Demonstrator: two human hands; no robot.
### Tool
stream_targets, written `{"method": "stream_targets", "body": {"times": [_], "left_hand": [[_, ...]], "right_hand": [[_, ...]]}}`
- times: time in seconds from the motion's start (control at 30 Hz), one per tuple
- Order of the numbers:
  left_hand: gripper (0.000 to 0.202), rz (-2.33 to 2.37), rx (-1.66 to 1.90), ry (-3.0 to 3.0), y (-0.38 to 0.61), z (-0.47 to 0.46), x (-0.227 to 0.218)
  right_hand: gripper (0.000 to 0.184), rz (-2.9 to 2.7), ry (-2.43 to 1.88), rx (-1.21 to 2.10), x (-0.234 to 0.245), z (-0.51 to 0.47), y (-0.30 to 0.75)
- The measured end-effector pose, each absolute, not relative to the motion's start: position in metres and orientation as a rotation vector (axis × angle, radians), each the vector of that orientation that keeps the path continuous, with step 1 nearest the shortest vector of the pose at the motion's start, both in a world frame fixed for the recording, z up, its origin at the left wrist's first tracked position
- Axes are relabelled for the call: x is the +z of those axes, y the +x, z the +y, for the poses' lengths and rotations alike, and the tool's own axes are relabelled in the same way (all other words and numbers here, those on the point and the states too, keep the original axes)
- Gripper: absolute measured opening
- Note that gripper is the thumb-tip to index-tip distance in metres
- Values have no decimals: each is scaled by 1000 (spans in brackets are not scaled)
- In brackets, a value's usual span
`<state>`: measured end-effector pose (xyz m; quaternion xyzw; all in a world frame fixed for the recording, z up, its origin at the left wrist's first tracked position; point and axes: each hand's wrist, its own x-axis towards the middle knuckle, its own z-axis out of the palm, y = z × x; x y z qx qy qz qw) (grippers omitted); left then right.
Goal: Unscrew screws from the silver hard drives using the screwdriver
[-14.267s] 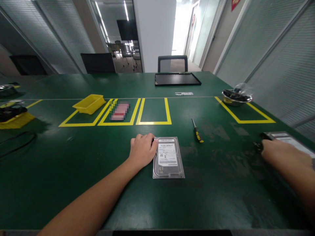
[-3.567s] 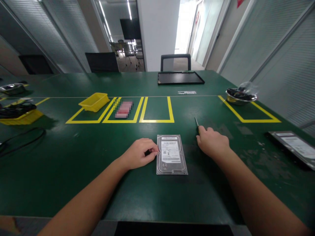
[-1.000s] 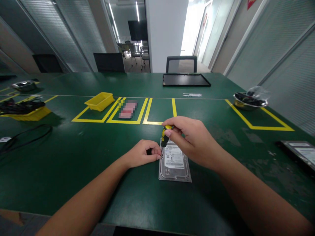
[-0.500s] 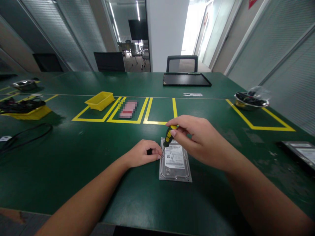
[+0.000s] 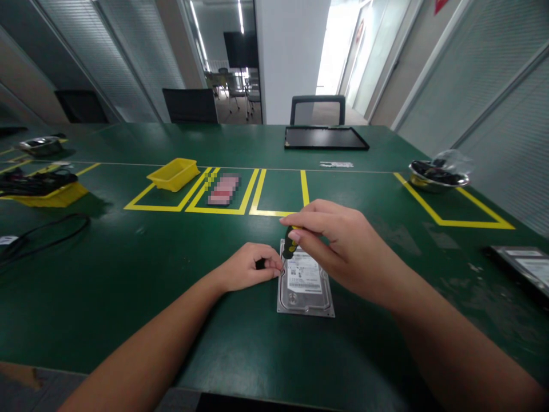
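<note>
The right hand [image 5: 341,246] is closed in a pinch, thumb and fingers gathered around the handle of a screwdriver [image 5: 290,245], which is black with yellow patches. It is held tilted, its thin shaft slanting down to the left edge of a hard drive [image 5: 304,286]; whether the tip sits in a screw is too small to tell. The left hand [image 5: 250,268] is curled beside that edge, thumb and fingertips drawn close together at the same spot with a small gap behind them; I cannot tell whether they pinch anything.

The hard drive lies flat, label up, on the green table [image 5: 240,349], a silver metal casing with a large white printed label and a round mark near its lower left corner. The right hand covers its upper right part.

Farther out, yellow tape [image 5: 278,213] outlines several areas beyond the hands, and a yellow bin [image 5: 174,175] stands to the left. At the right side lie a second drive [image 5: 529,270] and, behind it, a metal bowl [image 5: 424,184] of black items.
</note>
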<state>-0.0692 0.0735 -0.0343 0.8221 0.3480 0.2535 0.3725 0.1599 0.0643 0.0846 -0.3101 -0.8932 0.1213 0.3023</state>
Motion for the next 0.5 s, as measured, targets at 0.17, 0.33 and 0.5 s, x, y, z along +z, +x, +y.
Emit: {"method": "stream_targets", "body": {"times": [0.17, 0.33, 0.5], "left_hand": [[7, 889, 683, 2127, -70, 73, -36], [6, 889, 682, 2110, -70, 73, -36], [8, 892, 635, 2073, -69, 74, -33]], "right_hand": [[28, -2391, -713, 355, 84, 63, 159], [29, -2426, -641, 390, 86, 59, 160], [28, -2389, -742, 380, 88, 57, 160]]}}
